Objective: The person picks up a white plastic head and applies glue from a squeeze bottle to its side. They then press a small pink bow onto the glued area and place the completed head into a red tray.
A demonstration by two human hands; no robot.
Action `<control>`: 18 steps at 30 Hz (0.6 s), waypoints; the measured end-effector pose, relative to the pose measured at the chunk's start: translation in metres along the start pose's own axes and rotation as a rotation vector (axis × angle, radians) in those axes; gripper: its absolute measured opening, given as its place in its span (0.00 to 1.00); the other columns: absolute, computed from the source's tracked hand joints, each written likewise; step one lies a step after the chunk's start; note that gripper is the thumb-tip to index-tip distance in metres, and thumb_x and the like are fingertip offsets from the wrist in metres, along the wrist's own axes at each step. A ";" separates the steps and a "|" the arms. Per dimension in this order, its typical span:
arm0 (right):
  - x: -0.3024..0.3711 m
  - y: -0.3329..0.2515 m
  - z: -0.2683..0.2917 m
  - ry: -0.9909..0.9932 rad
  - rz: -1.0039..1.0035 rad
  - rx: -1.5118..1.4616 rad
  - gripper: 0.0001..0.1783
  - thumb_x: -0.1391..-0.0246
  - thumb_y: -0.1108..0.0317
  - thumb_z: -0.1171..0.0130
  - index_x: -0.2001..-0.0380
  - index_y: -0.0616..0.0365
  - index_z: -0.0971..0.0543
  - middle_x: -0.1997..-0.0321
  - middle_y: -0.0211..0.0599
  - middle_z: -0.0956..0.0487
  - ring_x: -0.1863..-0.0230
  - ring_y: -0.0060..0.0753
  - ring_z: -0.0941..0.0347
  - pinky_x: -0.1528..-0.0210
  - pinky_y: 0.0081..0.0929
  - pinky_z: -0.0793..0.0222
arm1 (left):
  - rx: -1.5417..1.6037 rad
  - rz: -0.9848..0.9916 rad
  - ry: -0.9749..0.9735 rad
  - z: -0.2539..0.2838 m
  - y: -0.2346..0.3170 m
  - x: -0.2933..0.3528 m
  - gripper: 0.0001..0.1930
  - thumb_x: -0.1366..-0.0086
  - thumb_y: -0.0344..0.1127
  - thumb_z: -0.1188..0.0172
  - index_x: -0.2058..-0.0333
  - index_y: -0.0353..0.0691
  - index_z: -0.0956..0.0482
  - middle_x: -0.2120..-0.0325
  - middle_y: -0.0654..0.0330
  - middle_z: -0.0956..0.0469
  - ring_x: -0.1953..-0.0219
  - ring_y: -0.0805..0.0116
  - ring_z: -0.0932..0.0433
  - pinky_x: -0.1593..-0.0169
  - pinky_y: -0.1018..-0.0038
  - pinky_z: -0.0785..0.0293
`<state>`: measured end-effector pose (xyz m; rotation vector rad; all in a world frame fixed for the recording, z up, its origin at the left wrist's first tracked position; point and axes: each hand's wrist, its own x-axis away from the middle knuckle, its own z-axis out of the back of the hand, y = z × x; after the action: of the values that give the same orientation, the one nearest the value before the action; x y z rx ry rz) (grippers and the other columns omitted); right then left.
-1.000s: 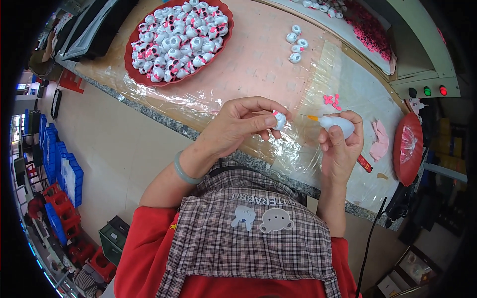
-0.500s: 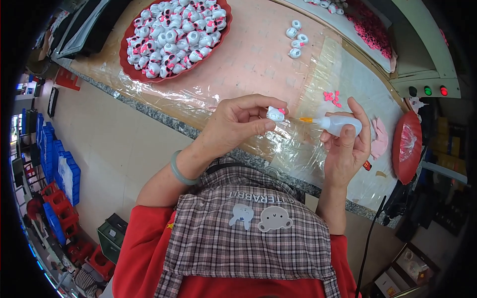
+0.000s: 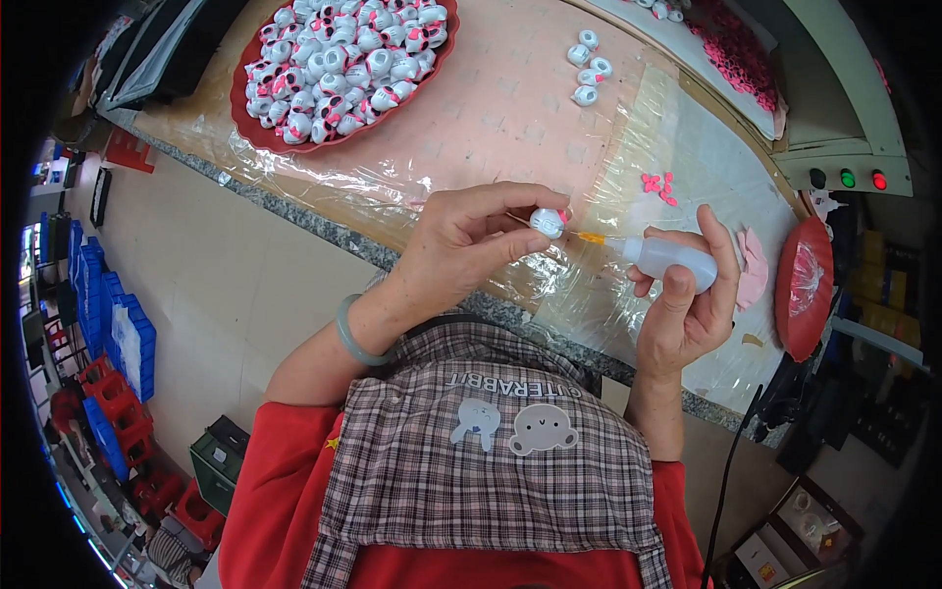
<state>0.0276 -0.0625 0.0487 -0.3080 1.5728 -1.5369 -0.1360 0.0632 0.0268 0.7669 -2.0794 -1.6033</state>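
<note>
Between the thumb and fingers of my left hand (image 3: 469,236) is a small white figurine head (image 3: 547,223) with a pink bow at its edge. My right hand (image 3: 692,304) is closed around a translucent squeeze bottle (image 3: 677,261) with an orange needle tip (image 3: 592,238). The tip points left at the figurine head; whether the thin needle touches it is too small to tell. Several pink bow pieces (image 3: 659,187) lie on the table just beyond the bottle. Farther off, a short row of white figurine heads (image 3: 586,77) rests on the pink mat.
A red scalloped tray (image 3: 238,116) heaped with white and pink figurine heads stands at the far left. Another red tray (image 3: 807,285) sits at the right edge, near a pink cloth piece (image 3: 752,269). At the upper right is a machine housing (image 3: 844,162) with coloured buttons.
The figurine head has turned in my left fingers, showing a different side. My right hand and the bottle have shifted slightly. The whole view has moved a little.
</note>
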 end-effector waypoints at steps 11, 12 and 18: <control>0.001 0.002 0.002 -0.056 0.038 -0.059 0.24 0.39 0.64 0.48 0.44 0.68 0.36 0.63 0.47 0.21 0.73 0.23 0.27 0.75 0.14 0.32 | -0.059 -0.069 0.021 0.000 -0.006 -0.001 0.14 0.41 0.22 0.41 0.55 0.32 0.25 0.59 0.58 0.22 0.58 0.72 0.22 0.55 0.79 0.23; 0.001 0.003 0.003 -0.056 0.038 -0.058 0.24 0.39 0.64 0.48 0.44 0.68 0.36 0.63 0.47 0.21 0.73 0.23 0.27 0.75 0.14 0.32 | -0.053 -0.057 0.020 0.000 -0.005 -0.001 0.14 0.41 0.22 0.41 0.55 0.31 0.25 0.59 0.58 0.22 0.58 0.72 0.22 0.55 0.79 0.23; 0.001 0.005 0.002 -0.055 0.043 -0.053 0.24 0.39 0.64 0.48 0.45 0.68 0.35 0.64 0.46 0.21 0.74 0.22 0.27 0.75 0.14 0.33 | -0.062 -0.079 0.009 0.001 -0.008 -0.002 0.13 0.41 0.22 0.41 0.56 0.31 0.25 0.60 0.58 0.22 0.59 0.73 0.22 0.55 0.79 0.24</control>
<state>0.0299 -0.0638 0.0444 -0.3415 1.5698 -1.4443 -0.1337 0.0632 0.0191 0.8421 -2.0066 -1.6946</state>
